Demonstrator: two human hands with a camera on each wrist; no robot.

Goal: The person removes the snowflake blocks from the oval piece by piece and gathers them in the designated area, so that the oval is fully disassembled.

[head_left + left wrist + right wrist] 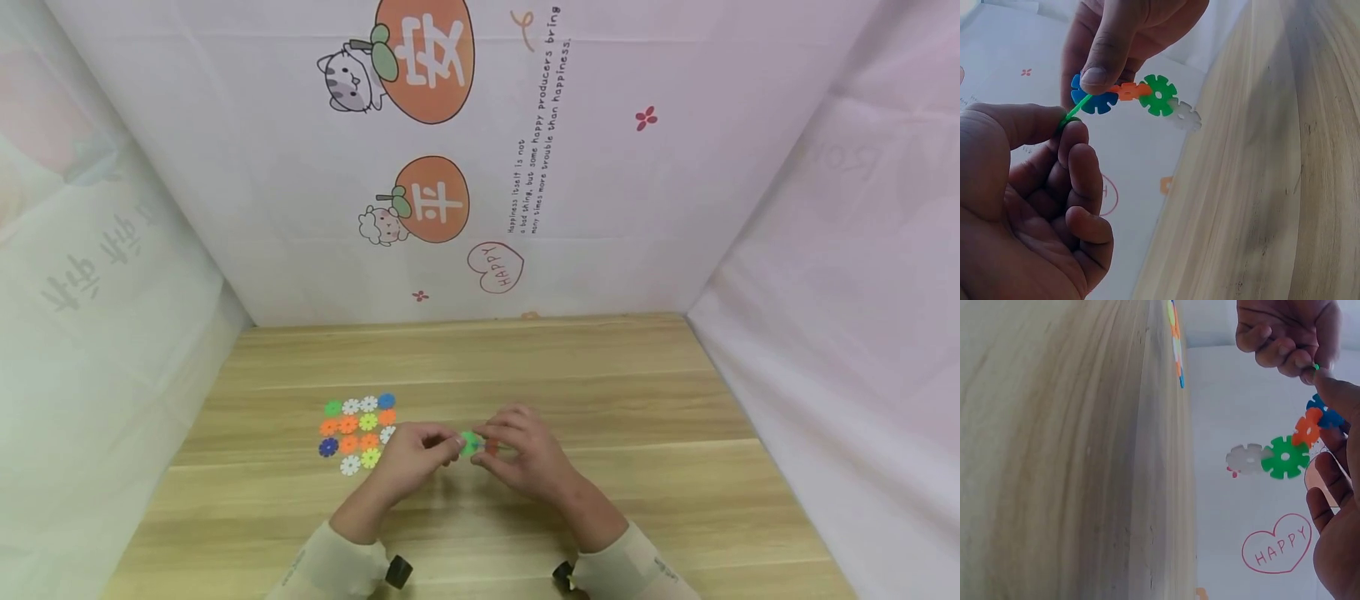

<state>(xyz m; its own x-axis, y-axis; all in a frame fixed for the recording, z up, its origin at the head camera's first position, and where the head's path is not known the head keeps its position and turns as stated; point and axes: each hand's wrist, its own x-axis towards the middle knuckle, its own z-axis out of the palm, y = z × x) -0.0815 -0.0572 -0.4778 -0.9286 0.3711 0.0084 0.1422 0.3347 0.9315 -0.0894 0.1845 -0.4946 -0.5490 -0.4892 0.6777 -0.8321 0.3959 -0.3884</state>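
Between thumb and index finger, my left hand (412, 462) pinches a green notched plastic disc (1075, 110), seen edge-on in the left wrist view. My right hand (528, 450) grips a short chain of such discs by its blue disc (1102, 104), thumb in front and fingers behind. From the blue one the chain runs on through an orange disc (1307, 427), a second green disc (1285, 457) and a white disc (1246, 459) at its free end. The pinched green disc meets the blue one at the right thumb tip, which covers part of the joint.
Loose notched discs lie in rough rows on the wooden table (600, 375) left of my hands, among them a dark blue disc (328, 447), a yellow disc (368, 422) and several orange and white ones. A printed white cloth (585, 208) hangs behind the table.
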